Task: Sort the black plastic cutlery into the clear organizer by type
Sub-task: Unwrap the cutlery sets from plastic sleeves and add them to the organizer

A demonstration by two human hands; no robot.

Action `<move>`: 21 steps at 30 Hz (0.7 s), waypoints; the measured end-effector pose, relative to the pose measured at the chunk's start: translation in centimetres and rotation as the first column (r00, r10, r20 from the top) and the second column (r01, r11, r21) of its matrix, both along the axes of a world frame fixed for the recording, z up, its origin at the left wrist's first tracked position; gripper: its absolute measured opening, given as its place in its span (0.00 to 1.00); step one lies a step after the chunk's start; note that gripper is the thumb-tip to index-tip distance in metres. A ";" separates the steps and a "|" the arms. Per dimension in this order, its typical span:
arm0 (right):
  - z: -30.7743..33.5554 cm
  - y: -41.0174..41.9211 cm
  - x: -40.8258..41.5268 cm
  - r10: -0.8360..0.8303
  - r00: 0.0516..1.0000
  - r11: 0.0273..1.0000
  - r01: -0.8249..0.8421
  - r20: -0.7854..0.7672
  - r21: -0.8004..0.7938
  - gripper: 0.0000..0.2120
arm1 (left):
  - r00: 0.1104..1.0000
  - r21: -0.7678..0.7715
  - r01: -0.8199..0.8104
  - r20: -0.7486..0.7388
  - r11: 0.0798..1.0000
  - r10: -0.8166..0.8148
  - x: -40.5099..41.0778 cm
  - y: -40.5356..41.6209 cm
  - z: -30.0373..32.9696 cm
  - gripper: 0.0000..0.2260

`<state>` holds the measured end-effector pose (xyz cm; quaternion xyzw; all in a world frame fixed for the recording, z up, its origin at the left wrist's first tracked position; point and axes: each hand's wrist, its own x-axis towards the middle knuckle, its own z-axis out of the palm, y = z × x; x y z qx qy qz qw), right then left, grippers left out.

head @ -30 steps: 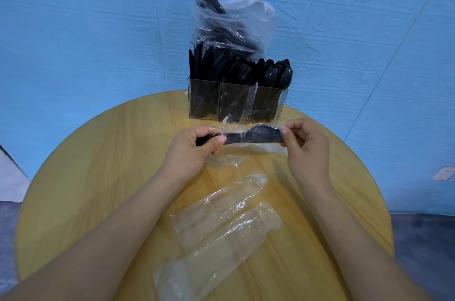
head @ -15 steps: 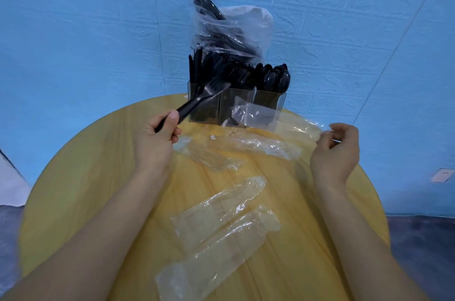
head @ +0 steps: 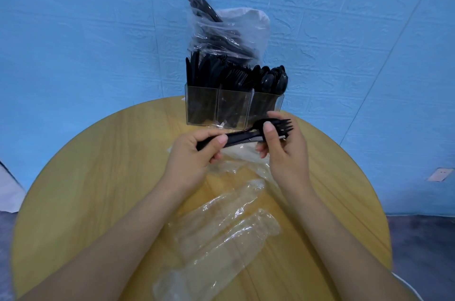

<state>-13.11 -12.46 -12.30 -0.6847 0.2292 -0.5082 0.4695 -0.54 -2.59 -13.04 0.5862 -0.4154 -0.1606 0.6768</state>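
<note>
Presently: unwrapped cutlery set held between both hands, in front of the clear organizer (head: 234,109).

Left hand (head: 194,153) closed round the handle ends of a black fork (head: 275,125) and what looks like a knife beneath it; right hand (head: 283,148) pinching the fork near its head, tines pointing right. Organizer stands at the table's (head: 86,165) far edge: knives left, forks middle, spoons right, all crowded. Empty wrappers (head: 221,239) lie below. Risks, as judged: stacked pieces slipping apart during separation; tines snagging in the packed middle compartment.
</note>
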 end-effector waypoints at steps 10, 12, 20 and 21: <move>0.2 -0.3 -0.4 0.087 0.996 0.995 -0.088 0.022 0.040 0.01 | 0.864 0.279 0.109 0.448 0.954 -0.230 -0.1 -0.2 -1.1 0.08; 0.4 -0.1 -0.4 0.099 0.992 0.993 -0.104 0.074 0.063 0.08 | 0.870 0.256 0.066 0.458 0.964 -0.182 0.0 -0.2 -1.0 0.10; 2.2 -1.5 0.8 0.022 0.994 0.992 -0.035 0.111 0.119 0.08 | 0.921 0.122 -0.111 0.386 0.986 0.056 0.7 0.3 0.2 0.08; 2.9 -1.9 1.2 -0.001 0.993 0.993 -0.013 0.116 0.114 0.07 | 0.927 0.089 -0.156 0.356 0.984 0.114 1.1 0.3 0.4 0.08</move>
